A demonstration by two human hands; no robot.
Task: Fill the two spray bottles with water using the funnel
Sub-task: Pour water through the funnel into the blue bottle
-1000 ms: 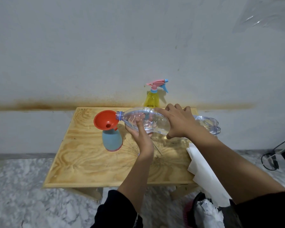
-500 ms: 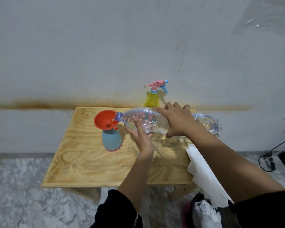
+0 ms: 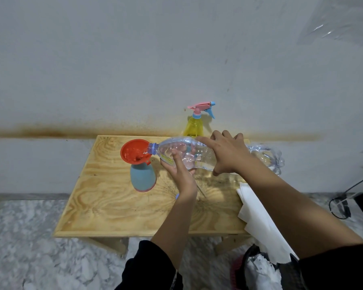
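Note:
A red funnel (image 3: pixel 132 152) sits in the neck of a blue spray bottle (image 3: pixel 143 177) with no spray head, standing on the wooden table (image 3: pixel 113 206). Both hands hold a large clear water bottle (image 3: pixel 197 153) tipped almost flat, its blue-ringed mouth over the funnel's rim. Water lies in the funnel. My left hand (image 3: pixel 181 174) cups the bottle from below near its neck. My right hand (image 3: pixel 228 152) presses on top of its middle. A yellow spray bottle (image 3: pixel 194 127) with a pink and blue trigger head stands at the table's back edge by the wall.
White paper sheets (image 3: pixel 258 218) hang off the table's right edge. A dark bag with white contents (image 3: pixel 260 271) lies on the floor below them. A black cable (image 3: pixel 342 204) runs along the floor at the right. The wall rises right behind the table.
The water bottle has tipped a little further, its mouth lower into the funnel, and water now shows in the funnel. Both hands keep the same hold.

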